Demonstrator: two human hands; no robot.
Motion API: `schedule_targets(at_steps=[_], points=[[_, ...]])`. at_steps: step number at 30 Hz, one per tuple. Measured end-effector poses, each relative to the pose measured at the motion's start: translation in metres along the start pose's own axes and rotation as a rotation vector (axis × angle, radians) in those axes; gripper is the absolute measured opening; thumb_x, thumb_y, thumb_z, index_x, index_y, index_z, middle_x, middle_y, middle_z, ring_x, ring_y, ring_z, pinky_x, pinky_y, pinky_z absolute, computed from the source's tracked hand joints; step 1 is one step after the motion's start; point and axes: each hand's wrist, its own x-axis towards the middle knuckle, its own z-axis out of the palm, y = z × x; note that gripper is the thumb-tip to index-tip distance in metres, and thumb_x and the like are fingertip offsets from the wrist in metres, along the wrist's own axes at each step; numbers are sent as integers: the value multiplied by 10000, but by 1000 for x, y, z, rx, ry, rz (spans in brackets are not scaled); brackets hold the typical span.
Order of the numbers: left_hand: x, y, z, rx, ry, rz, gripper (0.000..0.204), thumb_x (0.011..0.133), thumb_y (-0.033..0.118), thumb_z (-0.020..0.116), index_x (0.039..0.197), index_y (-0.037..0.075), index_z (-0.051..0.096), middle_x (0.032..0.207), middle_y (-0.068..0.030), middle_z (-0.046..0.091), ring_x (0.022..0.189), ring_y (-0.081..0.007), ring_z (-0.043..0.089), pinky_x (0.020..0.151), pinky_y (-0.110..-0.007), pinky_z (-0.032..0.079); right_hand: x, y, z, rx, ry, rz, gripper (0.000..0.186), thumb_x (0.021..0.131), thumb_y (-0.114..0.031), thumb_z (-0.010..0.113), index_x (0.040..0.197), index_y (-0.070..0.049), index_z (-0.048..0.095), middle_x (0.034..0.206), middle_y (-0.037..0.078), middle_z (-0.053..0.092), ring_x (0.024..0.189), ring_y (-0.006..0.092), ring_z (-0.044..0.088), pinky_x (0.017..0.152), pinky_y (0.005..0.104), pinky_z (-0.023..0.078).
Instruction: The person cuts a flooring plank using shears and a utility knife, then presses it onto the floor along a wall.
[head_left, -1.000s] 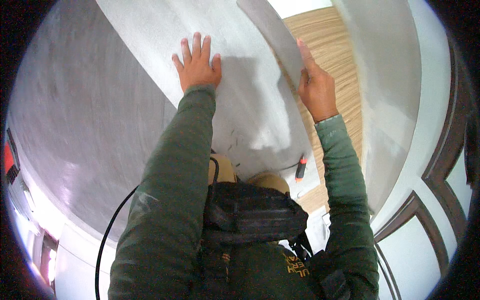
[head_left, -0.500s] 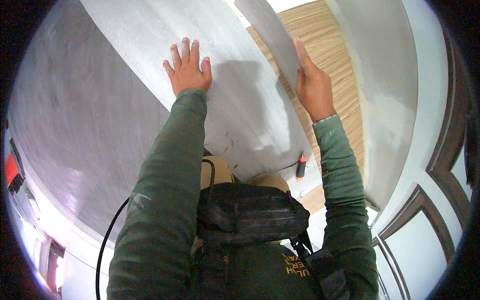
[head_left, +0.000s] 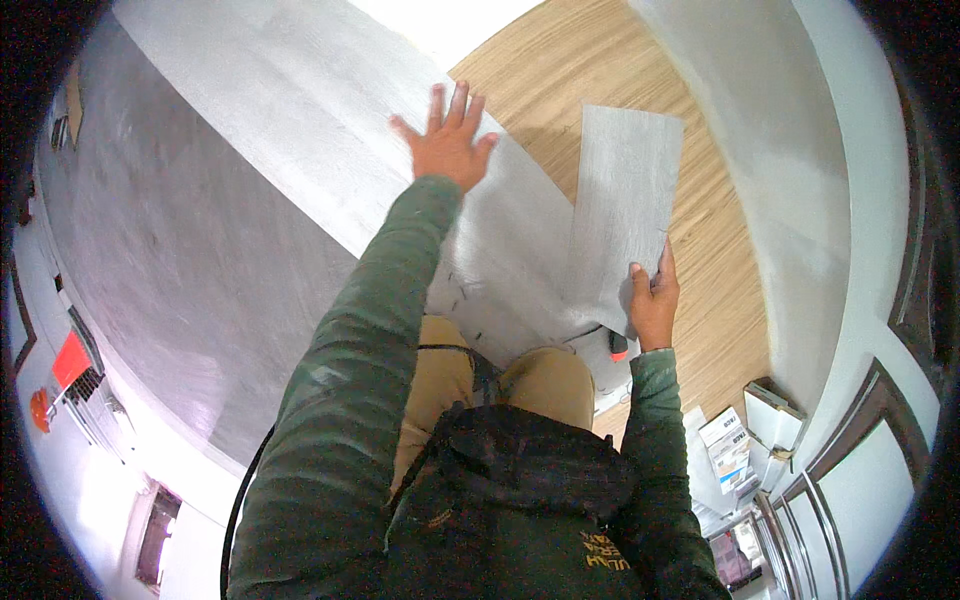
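My right hand (head_left: 655,305) grips a short light-grey floor plank (head_left: 628,190) by its near right edge, thumb on top. The plank is tilted across the border between the laid grey flooring (head_left: 330,130) and a wood-coloured surface (head_left: 710,250). With fingers spread and nothing in them, my left hand (head_left: 450,140) is at the grey flooring's right edge; whether it touches is unclear. A small black and orange tool (head_left: 618,345), perhaps a cutter, shows partly beneath the plank's near end. Dark scraps (head_left: 457,283) lie on the flooring before my knees.
Bare dark-grey floor (head_left: 200,260) stretches along the left. A grey strip of floor (head_left: 740,130) runs beside the wood-coloured surface, below a white wall. Boxes (head_left: 728,440) and metal rails (head_left: 820,520) stand at the lower right. Something red (head_left: 70,360) is at far left.
My right hand has come nearer to me, turning the grey plank so its broad face shows. My left hand has shifted right over the flooring. The tool is now partly covered.
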Motion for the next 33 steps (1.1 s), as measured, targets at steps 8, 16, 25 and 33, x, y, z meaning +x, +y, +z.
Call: schedule_targets(at_steps=[8,16,25,33], points=[[4,17,-8,-33,71,12,671,890,633,501,1448,262,460,1585,-53,306,1483,-350,189,1047,-786,104,14,52,3,303,-27,155,406,891,-28,591,1286,40,528,1134,104,649,974,153,615,870,286,479],[10,23,-6,-112,103,-55,889,761,791,546,1472,271,425,1591,-47,287,1491,-375,117,1078,-762,30,25,61,7,393,-78,190,363,860,-90,628,1199,34,583,1066,163,681,977,290,651,846,379,499],[10,25,-5,-162,119,-53,760,843,626,555,1474,224,423,1581,-54,314,1493,-354,141,1113,-714,-3,26,19,-4,407,-142,54,418,888,-116,632,1268,34,544,1162,180,665,1004,260,655,870,360,508],[9,19,9,-244,238,-134,634,901,449,531,1437,120,453,1556,-74,364,1476,-326,230,1126,-687,82,41,-86,-10,82,84,-465,618,895,-65,547,1479,-55,345,1096,257,663,979,455,645,845,460,528]])
